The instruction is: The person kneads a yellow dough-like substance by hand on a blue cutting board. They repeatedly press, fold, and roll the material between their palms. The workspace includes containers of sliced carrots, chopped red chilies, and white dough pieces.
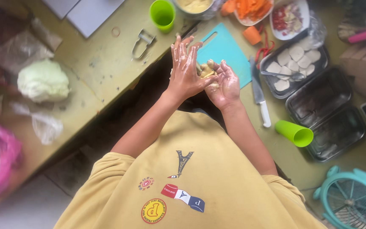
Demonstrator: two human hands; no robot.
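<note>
Both hands press a lump of dough [207, 70] between them: left hand [186, 68] flat on top, right hand [226, 85] cupped beneath, grip clamped over the turquoise cutting board [229, 48].

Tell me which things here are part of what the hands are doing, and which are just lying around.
In use: left hand, right hand, dough lump pressed between them, tray of shaped pieces.

Lying about: knife, peeler, green cups, cabbage, fan.

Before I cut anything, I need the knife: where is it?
In the head view, the white-handled knife lies on the table right of the right hand, between the teal cutting board and the tray of white pieces.
</note>
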